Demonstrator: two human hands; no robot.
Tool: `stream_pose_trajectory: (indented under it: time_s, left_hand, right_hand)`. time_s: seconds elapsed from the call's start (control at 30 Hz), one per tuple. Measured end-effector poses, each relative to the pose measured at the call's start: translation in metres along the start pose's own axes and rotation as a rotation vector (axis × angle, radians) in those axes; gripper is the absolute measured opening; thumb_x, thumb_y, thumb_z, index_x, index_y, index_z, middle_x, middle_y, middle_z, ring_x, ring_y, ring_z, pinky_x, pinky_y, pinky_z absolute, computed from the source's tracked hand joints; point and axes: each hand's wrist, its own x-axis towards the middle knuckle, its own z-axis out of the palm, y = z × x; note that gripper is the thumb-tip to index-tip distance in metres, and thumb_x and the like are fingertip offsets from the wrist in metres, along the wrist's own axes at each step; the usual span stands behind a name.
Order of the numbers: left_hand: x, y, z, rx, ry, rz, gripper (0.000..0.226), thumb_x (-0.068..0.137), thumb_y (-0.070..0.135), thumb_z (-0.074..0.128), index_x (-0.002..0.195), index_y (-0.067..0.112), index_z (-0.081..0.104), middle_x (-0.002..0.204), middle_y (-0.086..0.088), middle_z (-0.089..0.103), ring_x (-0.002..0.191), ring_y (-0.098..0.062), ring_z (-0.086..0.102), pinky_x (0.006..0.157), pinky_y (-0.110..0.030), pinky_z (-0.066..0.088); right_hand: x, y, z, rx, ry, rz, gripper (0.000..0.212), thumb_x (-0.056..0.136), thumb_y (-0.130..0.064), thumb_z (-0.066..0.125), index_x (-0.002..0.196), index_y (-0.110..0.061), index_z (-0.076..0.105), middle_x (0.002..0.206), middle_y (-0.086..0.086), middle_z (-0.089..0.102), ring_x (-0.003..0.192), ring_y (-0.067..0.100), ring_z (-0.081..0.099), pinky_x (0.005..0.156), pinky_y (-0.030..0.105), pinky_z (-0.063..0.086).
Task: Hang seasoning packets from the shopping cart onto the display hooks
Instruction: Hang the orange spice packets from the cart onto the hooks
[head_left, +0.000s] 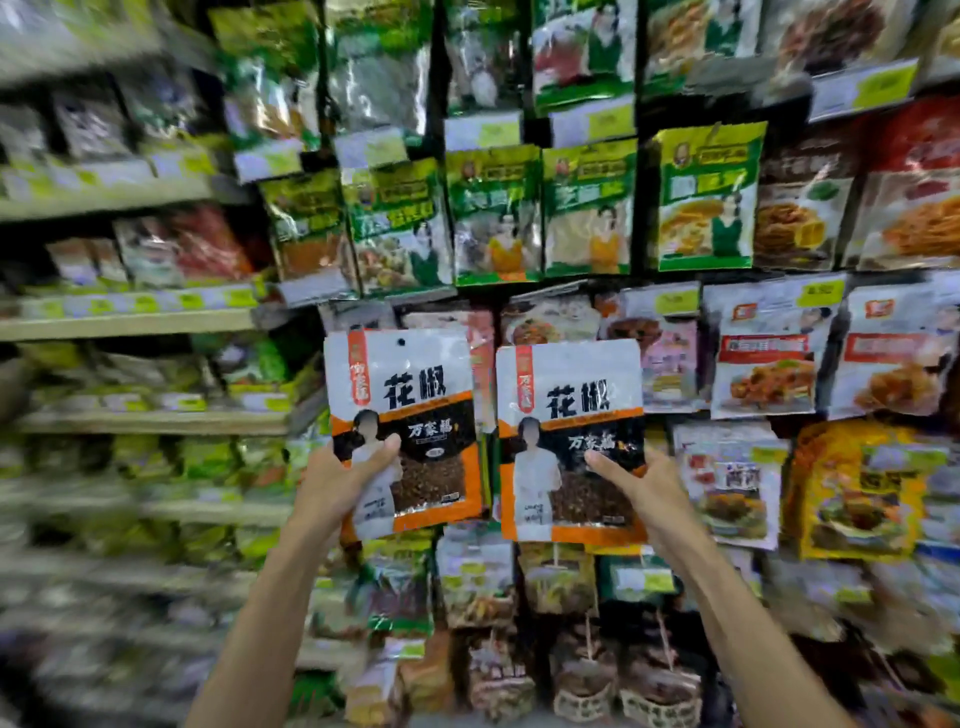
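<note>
From the head camera, the left hand (337, 480) grips one peppercorn packet (402, 431) and the right hand (641, 486) grips a second packet (571, 441) just beside it, both raised before the hook wall (571, 291). Neither looks hung yet; the cart is out of view. Stocked shelves (130, 322) stand left of the wall.

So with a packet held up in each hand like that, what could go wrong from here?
1. Each hand, left hand and right hand, pinches only the lower edge of its packet, so the left packet or right packet could flop or slip.
2. With both hands full, threading the small hang hole onto a hook may be fiddly.
3. The crowded hanging packets behind could get knocked.
</note>
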Motion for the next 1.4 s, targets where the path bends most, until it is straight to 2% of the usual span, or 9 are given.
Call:
stream_pose_trajectory:
  time_s: [0.17, 0.3, 0.47, 0.6, 0.8, 0.97, 1.07, 1.2, 1.4]
  left_hand:
    - [0.016, -0.020, -0.093, 0.000, 0.039, -0.040, 0.047, 0.060, 0.046, 0.077, 0.067, 0.007, 0.051, 0.058, -0.005, 0.058, 0.056, -0.018, 0.058, 0.057, -0.025, 0.041]
    - [0.037, -0.037, -0.147, 0.019, 0.105, -0.057, 0.038, 0.072, 0.041, 0.077, 0.075, 0.012, 0.053, 0.067, -0.009, 0.052, 0.066, -0.017, 0.049, 0.056, -0.028, 0.038]
    - [0.069, -0.053, -0.187, 0.054, 0.214, -0.079, 0.049, 0.073, 0.040, 0.076, 0.061, 0.019, 0.034, 0.037, 0.012, 0.030, 0.036, -0.005, 0.029, 0.043, -0.023, 0.024]
    - [0.101, -0.059, -0.199, 0.058, 0.248, -0.050, 0.048, 0.078, 0.030, 0.075, 0.053, 0.024, 0.035, 0.029, 0.012, 0.037, 0.028, 0.002, 0.037, 0.037, -0.014, 0.031]
    - [0.153, -0.067, -0.207, 0.011, 0.245, -0.026, 0.050, 0.075, 0.034, 0.075, 0.072, -0.011, 0.055, 0.057, -0.018, 0.048, 0.039, -0.023, 0.044, 0.055, -0.051, 0.046]
    - [0.194, -0.084, -0.212, 0.016, 0.208, -0.013, 0.052, 0.078, 0.031, 0.074, 0.036, 0.030, 0.043, 0.031, 0.013, 0.037, 0.034, 0.000, 0.038, 0.049, -0.026, 0.030]
    - [0.215, -0.093, -0.209, -0.035, 0.109, 0.002, 0.028, 0.076, 0.035, 0.073, 0.063, 0.034, 0.049, 0.059, 0.014, 0.051, 0.056, -0.002, 0.051, 0.065, -0.032, 0.046]
    - [0.241, -0.100, -0.207, -0.024, 0.071, 0.024, 0.015, 0.076, 0.034, 0.073, 0.078, 0.026, 0.060, 0.075, 0.007, 0.065, 0.078, -0.016, 0.063, 0.069, -0.034, 0.050]
    - [0.263, -0.100, -0.211, -0.053, 0.004, -0.022, 0.056, 0.062, 0.044, 0.074, 0.100, 0.004, 0.064, 0.099, -0.012, 0.069, 0.096, -0.027, 0.063, 0.084, -0.044, 0.051]
  right_hand:
    - [-0.013, -0.013, 0.100, 0.044, -0.106, 0.023, 0.105, 0.066, -0.053, 0.077, 0.148, -0.009, 0.029, 0.143, 0.006, 0.043, 0.136, 0.028, 0.036, 0.106, 0.039, 0.034]
    - [-0.017, -0.017, 0.163, 0.002, -0.158, -0.026, 0.072, 0.064, -0.054, 0.076, 0.119, -0.011, 0.057, 0.113, 0.001, 0.058, 0.115, 0.031, 0.054, 0.088, 0.037, 0.045]
    - [0.004, -0.017, 0.223, 0.016, -0.246, -0.048, 0.079, 0.067, -0.053, 0.075, 0.132, -0.014, 0.052, 0.131, 0.003, 0.058, 0.119, 0.024, 0.054, 0.100, 0.046, 0.045]
    - [0.037, -0.012, 0.259, 0.024, -0.246, -0.035, 0.059, 0.064, -0.055, 0.076, 0.114, -0.029, 0.059, 0.094, -0.026, 0.062, 0.091, -0.001, 0.056, 0.077, 0.028, 0.047]
    - [0.096, -0.008, 0.302, 0.017, -0.239, -0.064, 0.049, 0.070, -0.046, 0.076, 0.109, -0.020, 0.065, 0.098, -0.007, 0.071, 0.096, 0.013, 0.067, 0.071, 0.021, 0.054]
    - [0.135, -0.008, 0.338, 0.003, -0.201, -0.041, 0.024, 0.082, -0.028, 0.074, 0.072, -0.028, 0.052, 0.072, -0.018, 0.052, 0.076, -0.008, 0.061, 0.063, 0.008, 0.048]
    - [0.154, -0.006, 0.352, 0.021, -0.175, -0.018, 0.031, 0.084, -0.022, 0.073, 0.068, -0.028, 0.047, 0.068, -0.023, 0.047, 0.049, -0.021, 0.052, 0.045, 0.001, 0.041]
    - [0.172, -0.002, 0.364, 0.032, -0.114, 0.000, 0.029, 0.084, -0.026, 0.072, 0.067, -0.026, 0.049, 0.059, -0.023, 0.046, 0.054, -0.006, 0.053, 0.059, 0.012, 0.036]
    - [0.182, 0.001, 0.377, 0.071, -0.153, 0.022, 0.010, 0.084, -0.032, 0.071, 0.089, -0.029, 0.063, 0.081, -0.021, 0.071, 0.080, -0.011, 0.062, 0.060, 0.011, 0.043]
